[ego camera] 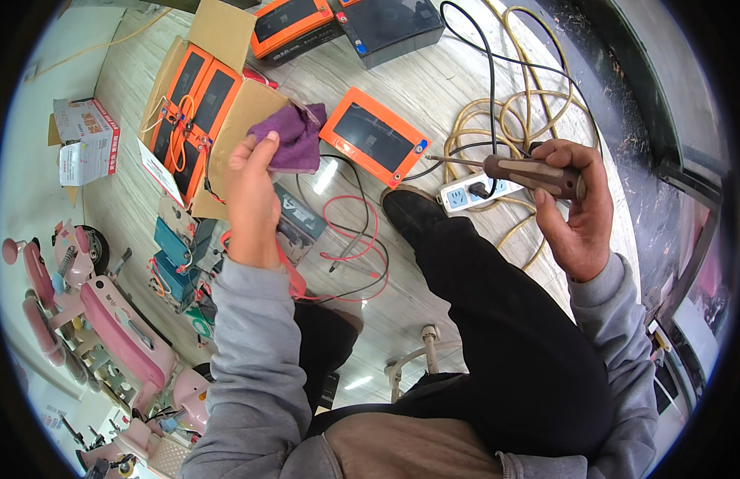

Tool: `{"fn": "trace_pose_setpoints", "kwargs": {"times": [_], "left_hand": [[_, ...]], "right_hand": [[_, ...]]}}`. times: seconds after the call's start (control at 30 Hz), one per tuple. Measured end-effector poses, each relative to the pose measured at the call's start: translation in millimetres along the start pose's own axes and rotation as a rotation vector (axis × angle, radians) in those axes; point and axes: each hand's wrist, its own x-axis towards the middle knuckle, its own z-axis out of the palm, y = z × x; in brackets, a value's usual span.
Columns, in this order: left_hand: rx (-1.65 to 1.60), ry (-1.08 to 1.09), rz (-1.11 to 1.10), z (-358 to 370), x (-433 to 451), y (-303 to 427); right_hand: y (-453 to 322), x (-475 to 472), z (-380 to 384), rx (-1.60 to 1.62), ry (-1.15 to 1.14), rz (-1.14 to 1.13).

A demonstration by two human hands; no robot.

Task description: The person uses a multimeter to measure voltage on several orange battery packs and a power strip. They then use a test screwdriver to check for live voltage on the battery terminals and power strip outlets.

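Note:
My left hand (254, 197) pinches a purple cloth (292, 141) between thumb and fingers, beside the open flap of a cardboard box. In my right hand (576, 206) is a screwdriver (528, 173) with a brown and tan handle; its tip points left, close to the blue-ringed terminal of an orange-topped battery (373, 138). Whether the tip touches it, I cannot tell. That battery sits on the floor between my hands, ahead of my shoe. Red and black test leads (379, 239) lie below it, and a red device (292, 272) is partly hidden behind my left wrist.
A cardboard box (241, 129) holds several wired orange batteries. More batteries (397, 30) stand at the top. A power strip (459, 196) with a black plug lies among coiled yellow cable (528, 102) at right. A pink children's scooter or bike (127, 332) stands at left, near teal battery packs (172, 245).

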Motion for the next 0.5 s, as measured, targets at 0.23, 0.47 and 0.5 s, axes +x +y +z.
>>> {"fn": "trace_pose_setpoints", "kwargs": {"times": [0.23, 0.47, 0.5], "left_hand": [[0.566, -0.121, 0.559, 32.0, -32.3, -45.4], [1.068, -0.477, 0.913, 43.5, -38.4, -97.5], [1.096, -0.483, 0.927, 42.4, -39.6, -100.5]], "right_hand": [[-0.1, -0.6, -0.4, 0.015, 0.002, 0.01], [1.4, -0.1, -1.7, -0.026, -0.012, -0.004], [1.6, 0.2, -1.9, -0.027, -0.012, 0.002]]}}
